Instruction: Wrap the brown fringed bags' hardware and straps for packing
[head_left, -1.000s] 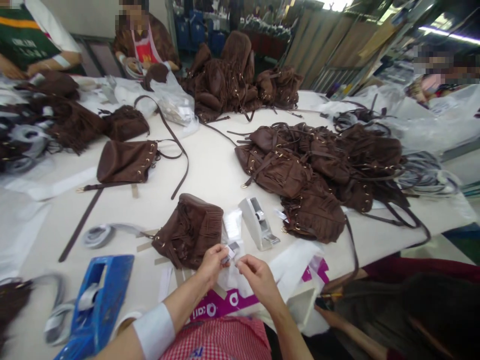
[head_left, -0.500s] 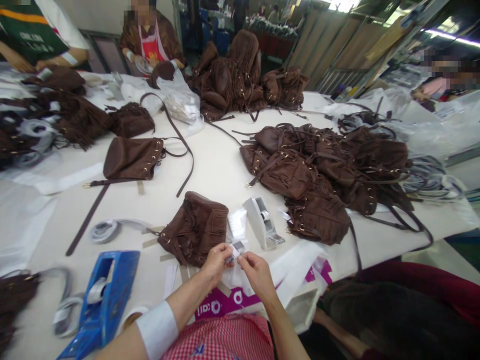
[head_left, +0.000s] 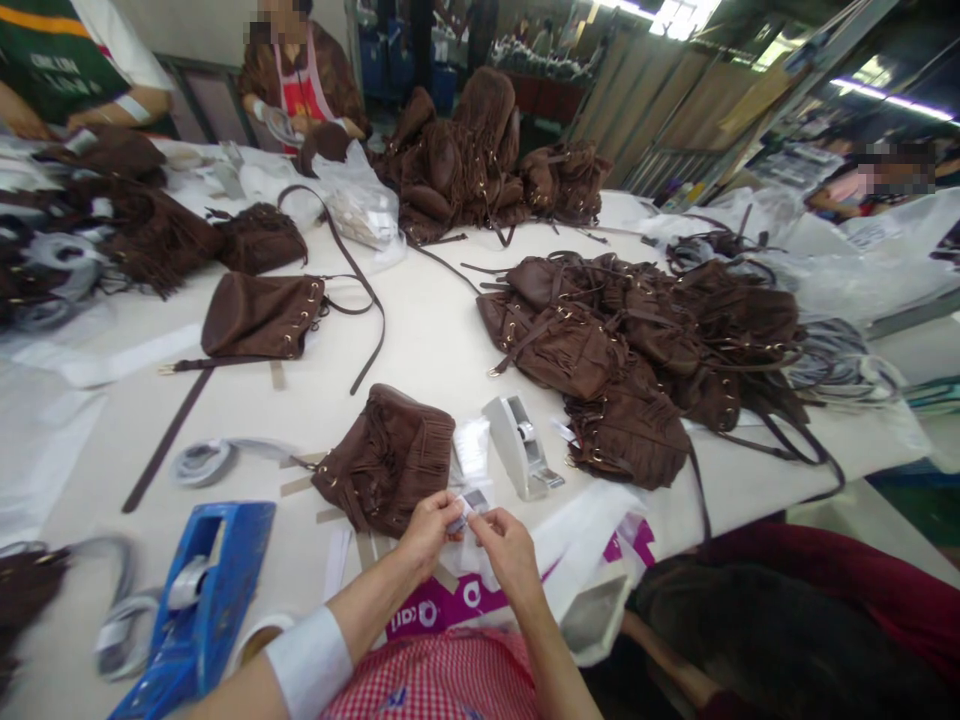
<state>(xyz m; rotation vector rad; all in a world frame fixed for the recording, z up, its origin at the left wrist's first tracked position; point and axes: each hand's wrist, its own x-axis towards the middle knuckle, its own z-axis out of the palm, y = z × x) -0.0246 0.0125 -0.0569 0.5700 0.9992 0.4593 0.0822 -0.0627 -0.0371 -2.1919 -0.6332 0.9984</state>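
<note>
Between my two hands is a small white and grey tag [head_left: 472, 500], pinched at its edges; what is printed on it is too small to read. My left hand [head_left: 430, 530] grips its left side with thumb and fingers. On its right side, my right hand [head_left: 504, 540] is closed on it in a pinch. Just beyond my left hand lies a brown fringed bag [head_left: 390, 455], with a grey-wrapped strap running left to a coil [head_left: 202, 463]. A grey tape dispenser [head_left: 519, 445] stands beyond my right hand.
A blue tape dispenser [head_left: 214, 590] stands at the left front. Brown bags [head_left: 585, 345] are heaped at the right, with another pile [head_left: 457, 150] at the back. A single bag [head_left: 262, 315] lies left. Someone in a red apron [head_left: 304, 90] works across the table.
My right hand has shifted slightly left along the tag, bringing its fingertips nearer to my left hand's. The whole view has moved a little; the bags lie as before.
</note>
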